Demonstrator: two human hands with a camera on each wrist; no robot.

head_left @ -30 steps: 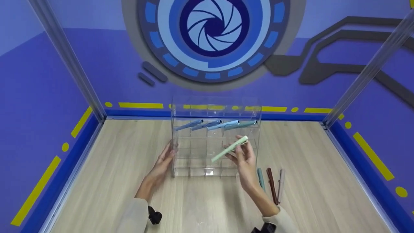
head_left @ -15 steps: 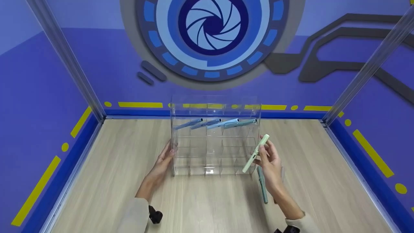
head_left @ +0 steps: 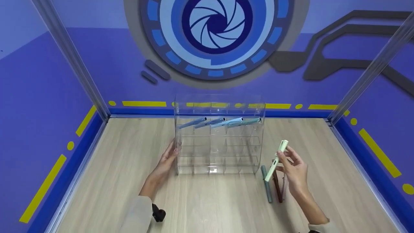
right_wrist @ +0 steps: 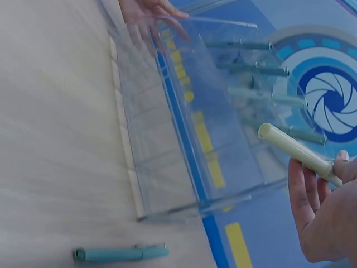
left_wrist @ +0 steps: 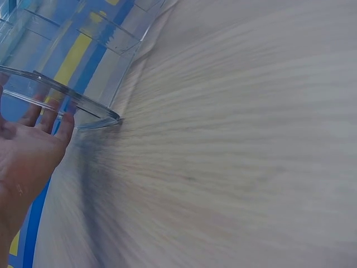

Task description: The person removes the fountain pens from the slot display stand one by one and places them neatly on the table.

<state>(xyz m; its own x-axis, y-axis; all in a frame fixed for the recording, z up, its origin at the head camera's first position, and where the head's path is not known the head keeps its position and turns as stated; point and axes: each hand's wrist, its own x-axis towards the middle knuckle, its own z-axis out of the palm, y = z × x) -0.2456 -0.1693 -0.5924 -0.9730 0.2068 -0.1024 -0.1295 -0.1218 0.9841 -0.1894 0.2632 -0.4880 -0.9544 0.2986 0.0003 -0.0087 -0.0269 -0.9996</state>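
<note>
My right hand (head_left: 296,170) pinches a pale green pen (head_left: 276,161) between thumb and fingers, right of a clear acrylic pen rack (head_left: 194,152). The pen is tilted, its upper end farther from me. My left hand (head_left: 164,161) rests against the rack's left side wall; in the left wrist view its fingers (left_wrist: 47,120) look fairly straight along the clear panel. Across an upper tier of the rack lie several pens, including a dark blue pen (head_left: 194,122), a light blue pen (head_left: 231,121) and a teal-green pen (head_left: 247,121).
On the table, right of the rack, lie a teal pen (head_left: 267,189), a brown pen (head_left: 277,187) and a greyish-pink pen (head_left: 284,187) partly behind my right hand. A blue patterned wall (head_left: 145,94) stands behind the rack, with metal posts (head_left: 81,77) at the corners.
My right hand has moved right with the pale green pen, from in front of the rack to above the loose pens, and the pen has turned steeper. The left hand stays at the rack.
</note>
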